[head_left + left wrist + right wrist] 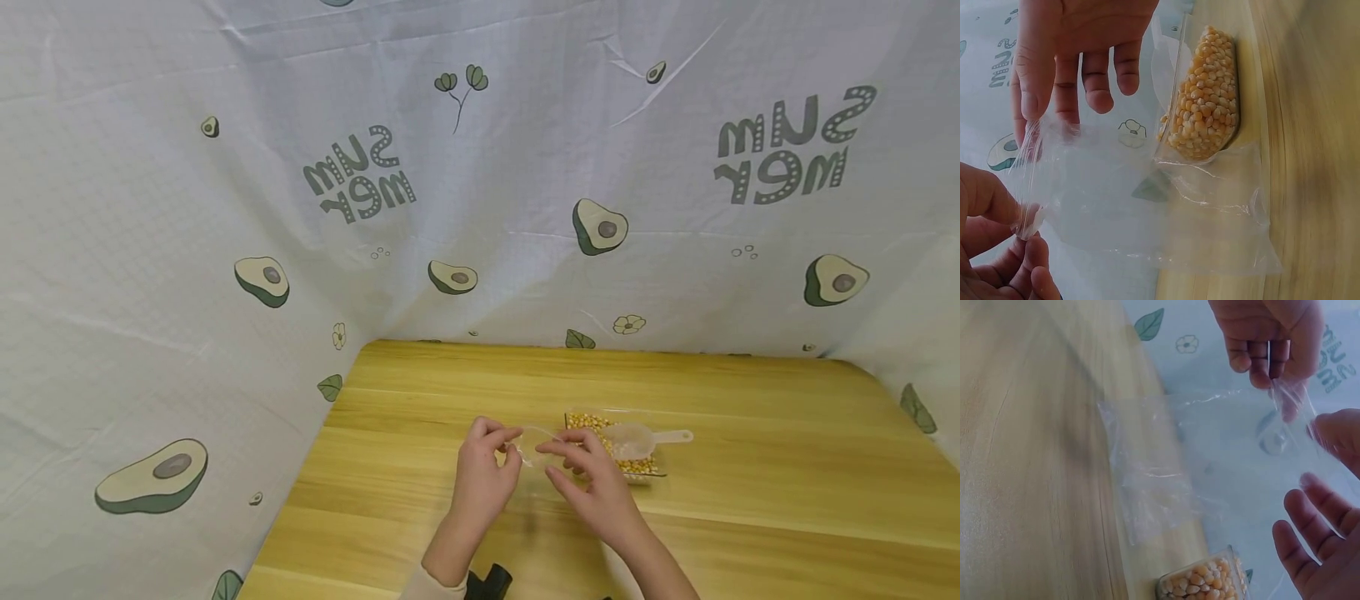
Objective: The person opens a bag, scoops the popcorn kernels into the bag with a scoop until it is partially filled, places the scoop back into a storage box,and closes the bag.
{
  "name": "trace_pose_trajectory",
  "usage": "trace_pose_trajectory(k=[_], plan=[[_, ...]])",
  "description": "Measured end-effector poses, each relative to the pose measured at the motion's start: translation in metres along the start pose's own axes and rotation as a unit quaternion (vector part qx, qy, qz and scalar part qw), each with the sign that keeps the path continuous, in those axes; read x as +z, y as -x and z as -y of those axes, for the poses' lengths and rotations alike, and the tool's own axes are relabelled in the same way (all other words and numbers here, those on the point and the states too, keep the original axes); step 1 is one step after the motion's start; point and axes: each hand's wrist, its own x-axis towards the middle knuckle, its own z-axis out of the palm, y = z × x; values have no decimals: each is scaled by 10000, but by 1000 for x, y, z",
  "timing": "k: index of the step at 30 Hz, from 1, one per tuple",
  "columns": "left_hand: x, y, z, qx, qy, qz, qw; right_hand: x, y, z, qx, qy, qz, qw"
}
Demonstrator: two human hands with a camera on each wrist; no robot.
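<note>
A clear plastic bag (1104, 206) hangs between the two hands, its mouth towards the person. My left hand (486, 473) pinches the gathered film at one side of the mouth. Across from it, my right hand (596, 487) touches the other side of the mouth with thumb and fingertips, its fingers fairly straight and spread. In the right wrist view, that thumb (1335, 432) lies at the film's edge, apart from the other fingertips. Behind the bag stands a clear box (652, 475) of corn kernels (1207, 100), with a white scoop (633, 440) lying on top.
The box stands on a wood-grain table (750, 467), beside and behind the right hand. A pale curtain (525, 167) printed with avocados hangs behind and to the left. A black object (491, 581) shows at the bottom edge, near the left forearm.
</note>
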Motion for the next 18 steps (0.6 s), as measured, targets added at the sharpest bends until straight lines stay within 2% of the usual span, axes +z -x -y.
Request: trace_pose_trajectory(k=[5, 9, 14, 18], plan=[[0, 0, 0, 24, -20, -59, 10000, -2, 1, -2, -111, 29, -311, 9994], [1, 0, 1, 28, -40, -103, 9999, -6, 1, -3, -38, -72, -558, 9984], [1, -1, 2, 8, -55, -164, 9998, -18, 1, -5, 331, -264, -846, 9955], [2, -1, 4, -37, -118, -204, 9997, -34, 2, -8, 904, -53, -1348, 9867]])
